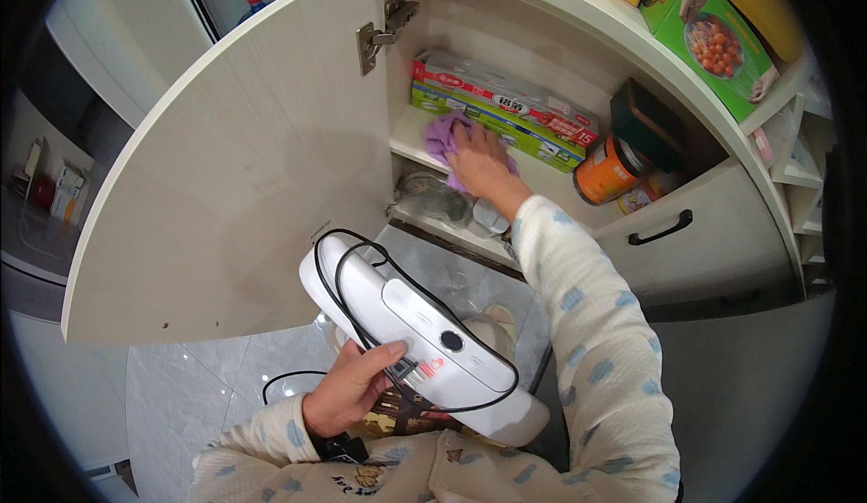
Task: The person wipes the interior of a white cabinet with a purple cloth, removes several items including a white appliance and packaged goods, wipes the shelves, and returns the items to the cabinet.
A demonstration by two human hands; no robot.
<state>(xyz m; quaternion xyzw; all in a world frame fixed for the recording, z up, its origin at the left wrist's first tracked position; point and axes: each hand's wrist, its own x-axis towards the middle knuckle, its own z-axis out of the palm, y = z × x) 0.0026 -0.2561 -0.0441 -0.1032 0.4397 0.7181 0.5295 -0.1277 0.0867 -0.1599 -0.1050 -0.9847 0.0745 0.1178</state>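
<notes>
My left hand [357, 380] grips a long white appliance [416, 300], probably a vacuum sealer, in front of my body. Its black cord [518, 376] loops around the casing, and my thumb lies on top near the plug. Inside the open cabinet, my right hand [484, 159] presses a crumpled purple cloth [442, 136] onto the upper shelf [548, 181]. The hand covers part of the cloth. Just behind it, a red and silver carton [504, 96] rests on a green carton [515, 134].
The cabinet door [257, 151] stands open at left. An orange jar [603, 171] and a dark green box [647, 124] occupy the shelf's right side. Below are a clear bag [433, 198] and a white-lidded container [489, 217]. Another door [698, 245] is shut at right.
</notes>
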